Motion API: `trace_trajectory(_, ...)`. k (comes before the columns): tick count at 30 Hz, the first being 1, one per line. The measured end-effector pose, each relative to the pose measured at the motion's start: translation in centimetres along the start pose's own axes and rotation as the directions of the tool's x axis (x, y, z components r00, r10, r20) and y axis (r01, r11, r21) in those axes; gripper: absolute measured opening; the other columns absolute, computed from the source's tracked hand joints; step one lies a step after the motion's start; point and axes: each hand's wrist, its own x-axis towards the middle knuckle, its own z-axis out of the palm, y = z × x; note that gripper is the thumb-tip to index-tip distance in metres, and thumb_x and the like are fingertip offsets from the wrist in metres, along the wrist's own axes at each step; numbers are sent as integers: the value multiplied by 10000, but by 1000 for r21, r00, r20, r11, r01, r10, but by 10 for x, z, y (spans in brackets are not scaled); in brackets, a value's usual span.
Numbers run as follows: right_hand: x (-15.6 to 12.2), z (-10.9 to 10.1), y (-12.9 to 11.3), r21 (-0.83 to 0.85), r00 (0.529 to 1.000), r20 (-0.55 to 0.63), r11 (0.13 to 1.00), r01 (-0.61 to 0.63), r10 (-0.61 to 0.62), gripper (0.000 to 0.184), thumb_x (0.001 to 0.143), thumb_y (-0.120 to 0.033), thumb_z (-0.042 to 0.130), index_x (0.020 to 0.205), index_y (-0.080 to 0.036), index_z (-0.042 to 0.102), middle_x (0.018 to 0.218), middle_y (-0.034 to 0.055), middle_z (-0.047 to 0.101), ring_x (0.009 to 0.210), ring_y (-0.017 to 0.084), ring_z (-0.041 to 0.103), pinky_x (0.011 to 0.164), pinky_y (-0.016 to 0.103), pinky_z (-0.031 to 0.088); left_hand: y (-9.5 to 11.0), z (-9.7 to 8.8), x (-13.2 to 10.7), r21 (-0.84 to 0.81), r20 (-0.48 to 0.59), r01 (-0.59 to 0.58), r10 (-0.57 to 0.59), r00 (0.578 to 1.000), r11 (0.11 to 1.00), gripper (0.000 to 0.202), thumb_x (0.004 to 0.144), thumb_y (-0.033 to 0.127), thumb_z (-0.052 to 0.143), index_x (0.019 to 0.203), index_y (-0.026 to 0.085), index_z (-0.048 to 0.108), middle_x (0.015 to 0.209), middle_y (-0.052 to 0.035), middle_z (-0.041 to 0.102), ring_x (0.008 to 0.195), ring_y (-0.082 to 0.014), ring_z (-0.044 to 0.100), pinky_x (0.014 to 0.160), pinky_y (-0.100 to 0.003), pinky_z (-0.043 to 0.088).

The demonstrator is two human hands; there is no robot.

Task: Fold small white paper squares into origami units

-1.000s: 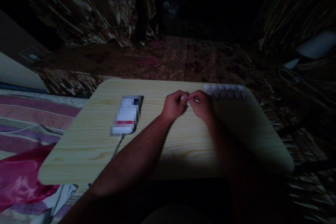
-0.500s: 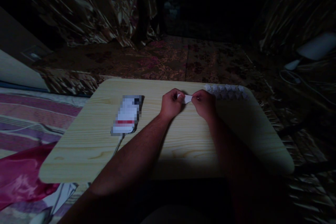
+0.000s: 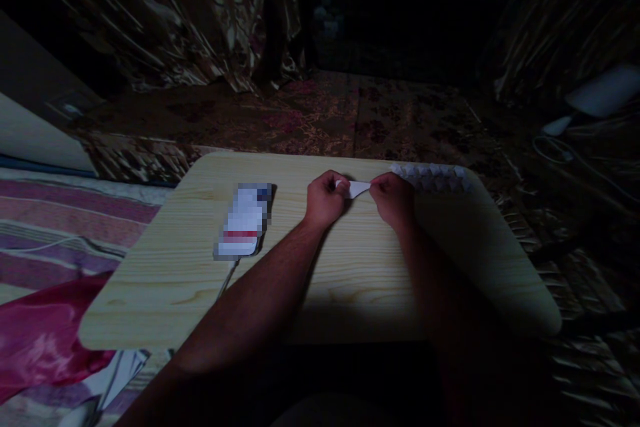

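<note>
Between my hands, over the far part of the table, is a small white piece of paper (image 3: 357,189), tapering toward the right. My left hand (image 3: 325,200) is closed with thumb and fingers pinching its wider left end. My right hand (image 3: 394,199) pinches the narrow right end. Part of the paper is hidden by the fingers. Just beyond and right of my right hand, two rows of small white folded paper pieces (image 3: 435,177) stand along the table's far right edge; the hand covers some of them.
A phone (image 3: 243,220) with a blurred screen lies left on the wooden table (image 3: 370,273), its white cable (image 3: 227,279) running toward me. A striped bed cover (image 3: 75,213) and pink cloth (image 3: 55,327) are at the left. A lamp (image 3: 603,92) stands at the right, curtains (image 3: 215,13) behind.
My right hand has shifted slightly to the right, and more of the white paper shows between the hands. My left hand stays nearly in place, still pinching.
</note>
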Motion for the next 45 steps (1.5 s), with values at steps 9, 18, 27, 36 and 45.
trace_trajectory(9,3,-4,3,194,999,-43,981,-10,19,245,801,-393,586,868,-177,682,782,33,714,733,174,650,699,281,502,-2,-1,3,-77,-3,50,-50,999,996,128,750,295,665,732,168,654,661,0,610,611,-126,517,597,-251,400)
trace_trajectory(18,-4,1,3,133,995,55,989,70,-78,247,836,-405,574,811,-190,691,670,8,675,640,159,614,617,260,462,3,2,-2,-52,120,-21,27,992,998,112,744,274,671,773,168,691,741,-21,679,671,-139,577,653,-266,438)
trace_trajectory(27,-1,1,8,198,998,0,978,60,-62,212,816,-384,596,781,-186,663,681,0,666,628,145,593,604,250,448,-1,1,-1,-79,82,34,-28,996,996,152,771,311,668,741,163,657,683,-9,644,612,-119,543,602,-252,423)
trace_trajectory(36,1,-1,8,261,1000,-24,965,-8,15,212,809,-388,588,791,-183,636,593,-17,643,566,142,598,570,254,455,16,1,-2,-224,143,84,-52,988,971,244,755,386,716,829,163,648,763,-11,676,703,-123,595,686,-255,465)
trace_trajectory(45,0,-2,1,443,987,132,885,-142,92,224,765,-395,636,822,-179,631,572,-13,662,532,149,637,559,265,507,4,-3,8,-420,127,243,-208,970,874,300,625,273,799,871,146,685,737,-15,700,637,-114,616,657,-260,482)
